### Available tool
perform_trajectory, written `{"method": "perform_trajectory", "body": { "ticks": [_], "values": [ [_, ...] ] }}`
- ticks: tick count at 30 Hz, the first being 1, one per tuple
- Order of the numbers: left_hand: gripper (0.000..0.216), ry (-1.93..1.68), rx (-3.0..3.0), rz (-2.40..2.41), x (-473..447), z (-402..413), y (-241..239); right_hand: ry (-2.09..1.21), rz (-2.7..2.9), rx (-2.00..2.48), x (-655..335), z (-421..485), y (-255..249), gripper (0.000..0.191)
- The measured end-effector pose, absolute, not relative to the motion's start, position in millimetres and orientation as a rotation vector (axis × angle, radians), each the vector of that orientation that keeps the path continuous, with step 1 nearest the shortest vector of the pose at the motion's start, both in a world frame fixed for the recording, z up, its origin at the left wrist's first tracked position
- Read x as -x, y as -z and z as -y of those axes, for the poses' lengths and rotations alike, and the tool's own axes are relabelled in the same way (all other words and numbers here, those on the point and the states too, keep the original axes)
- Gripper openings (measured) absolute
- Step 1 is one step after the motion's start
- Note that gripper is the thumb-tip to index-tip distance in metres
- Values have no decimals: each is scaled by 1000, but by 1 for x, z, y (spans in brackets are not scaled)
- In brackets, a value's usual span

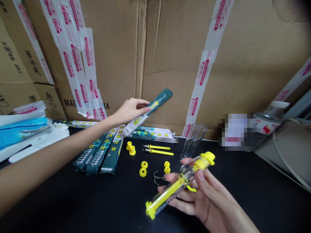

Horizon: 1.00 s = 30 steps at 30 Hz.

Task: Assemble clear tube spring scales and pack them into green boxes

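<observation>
Raised above the table's back part, my left hand (134, 110) grips a slim dark green cardboard box (163, 96) with a picture of a spring scale on it. In front of me my right hand (206, 197) is closed round a clear tube spring scale (170, 191) with yellow end caps and a yellow inner rod, tilted with its lower end to the left. Behind that hand lie metal hooks (156, 178), small yellow caps (167, 167), yellow rings (143, 169) and two yellow rods (161, 152). Two yellow collars (131, 149) sit farther left.
Several matching green boxes (99, 153) lie at the left on the black table (97, 200), more along the back. Clear tubes (194, 139) stand near the cardboard wall (165, 48). A plastic bottle (270, 119) and grey bag (286, 149) are right; blue packaging (23, 129) is left.
</observation>
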State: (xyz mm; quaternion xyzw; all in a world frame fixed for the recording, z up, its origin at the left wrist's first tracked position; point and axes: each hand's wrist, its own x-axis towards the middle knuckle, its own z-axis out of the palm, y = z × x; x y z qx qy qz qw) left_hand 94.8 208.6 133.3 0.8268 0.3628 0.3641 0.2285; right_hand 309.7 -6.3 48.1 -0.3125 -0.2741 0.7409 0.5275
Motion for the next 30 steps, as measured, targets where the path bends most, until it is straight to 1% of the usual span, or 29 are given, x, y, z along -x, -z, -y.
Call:
{"method": "perform_trajectory", "body": {
  "ticks": [4,6,9,13,14,15,17,19,20,22,26,28,30],
  "values": [
    [31,-1182,-1972,-929,-77,-200,-157,-1761,659,801,-308,6,-50,49],
    [25,-1204,-1810,-884,-70,-188,-158,-1752,680,861,-307,6,-50,51],
    [15,-1163,-1583,-844,-62,-163,-144,-1716,754,977,-306,7,-49,53],
    [13,-1054,-1355,-820,-55,-120,-110,-1693,833,1091,-303,12,-45,54],
    [17,-1047,-1313,-810,-55,-109,-103,-1700,829,1110,-302,13,-44,53],
    [25,-1039,-1282,-802,-55,-98,-96,-1709,820,1123,-301,14,-44,52],
    [57,-1060,-1231,-786,-56,-79,-87,-1730,795,1124,-299,13,-43,50],
    [91,-1200,-1190,-738,-58,-66,-81,-1762,766,1077,-298,9,-41,47],
    [101,-1273,-1203,-728,-59,-61,-79,-1783,745,1042,-298,6,-39,46],
    [109,-1357,-1209,-715,-61,-57,-77,-1823,699,984,-299,1,-36,47],
    [113,-1400,-1185,-726,-61,-57,-76,-1810,663,1033,-299,-2,-35,50],
    [121,-1405,-1206,-738,-59,-58,-76,-1769,659,1103,-297,-1,-37,47],
    [120,-1399,-1241,-739,-56,-59,-74,-1727,649,1143,-295,1,-40,43]
  ]
}}
